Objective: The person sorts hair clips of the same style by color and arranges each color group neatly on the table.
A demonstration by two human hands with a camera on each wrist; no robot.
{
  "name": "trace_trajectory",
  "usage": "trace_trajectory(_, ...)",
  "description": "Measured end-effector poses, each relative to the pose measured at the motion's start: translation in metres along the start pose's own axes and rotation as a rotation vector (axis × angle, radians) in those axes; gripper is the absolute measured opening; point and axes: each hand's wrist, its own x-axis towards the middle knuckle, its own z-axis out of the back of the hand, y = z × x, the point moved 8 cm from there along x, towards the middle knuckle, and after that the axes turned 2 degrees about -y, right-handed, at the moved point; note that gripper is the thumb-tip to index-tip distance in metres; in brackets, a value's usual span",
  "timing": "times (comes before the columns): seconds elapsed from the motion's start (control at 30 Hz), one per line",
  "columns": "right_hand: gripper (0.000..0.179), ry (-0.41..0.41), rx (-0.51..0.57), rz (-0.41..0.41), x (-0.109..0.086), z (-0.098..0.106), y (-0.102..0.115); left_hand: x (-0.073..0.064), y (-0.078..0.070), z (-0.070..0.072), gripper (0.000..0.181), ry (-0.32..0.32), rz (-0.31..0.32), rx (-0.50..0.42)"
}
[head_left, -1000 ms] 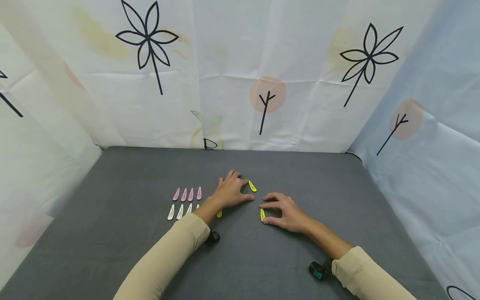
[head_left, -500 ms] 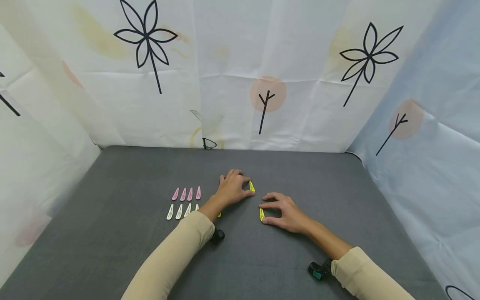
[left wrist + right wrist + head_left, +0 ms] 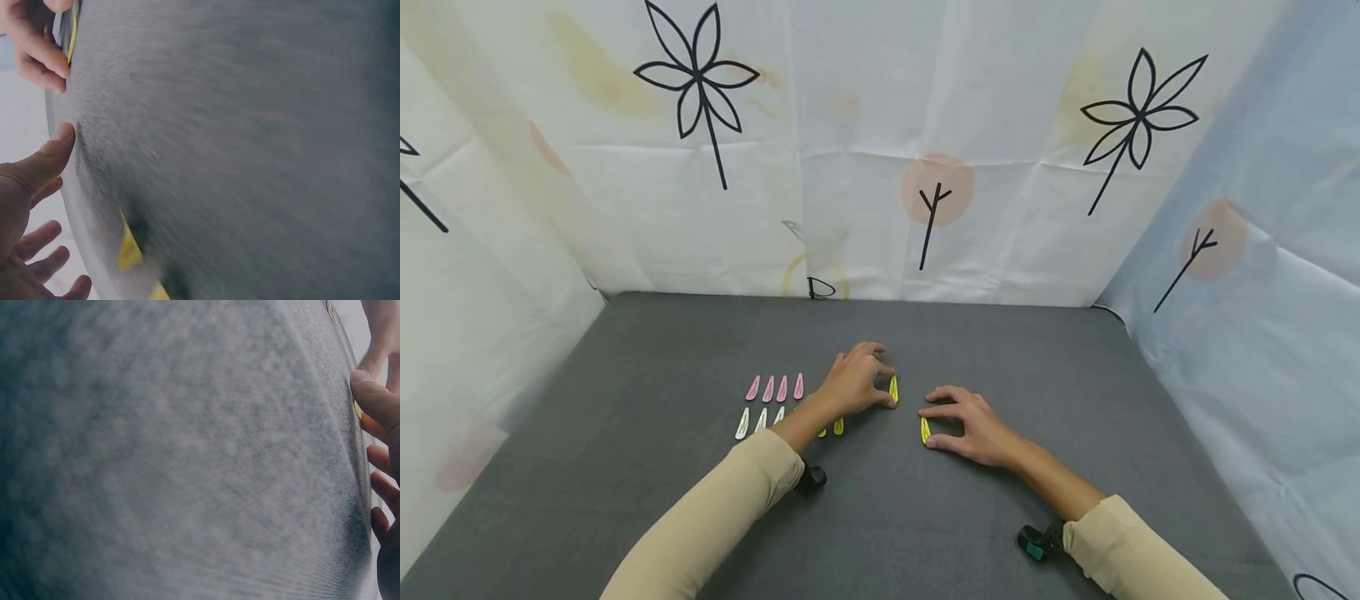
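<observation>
In the head view my left hand [image 3: 856, 380] pinches a yellow snap hair clip [image 3: 893, 388] end to end between thumb and forefinger. To its right and nearer to me, my right hand [image 3: 976, 427] holds another yellow hair clip [image 3: 925, 431] the same way, low at the table. The right wrist view shows a thin strip of that yellow clip [image 3: 357, 410] beside the thumb. Two more yellow clips [image 3: 838, 426] lie by my left forearm, one partly covered by it. They appear blurred as yellow shapes [image 3: 129, 250] in the left wrist view.
Left of my left arm lie a row of several pink hair clips [image 3: 767, 388] and, nearer to me, a row of white ones [image 3: 742, 423], partly hidden by the forearm. The grey table [image 3: 1000, 342] ends at a white patterned cloth wall [image 3: 865, 200].
My left hand has closed thumb and forefinger on the yellow clip at the back and drawn it left and toward me. The right hand has stayed in place with its clip.
</observation>
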Motion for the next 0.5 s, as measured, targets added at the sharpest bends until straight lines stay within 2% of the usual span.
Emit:
trace_trajectory(0.27, 0.041, -0.012, 0.005, 0.015, 0.001, 0.0, 0.001, -0.031, 0.011, 0.02, 0.049, -0.045, -0.055, -0.014)
trace_trajectory(0.5, 0.041, -0.015, 0.0, 0.024, 0.0, -0.001, 0.002, -0.053, 0.017, 0.022, 0.048, -0.012, -0.077, 0.004)
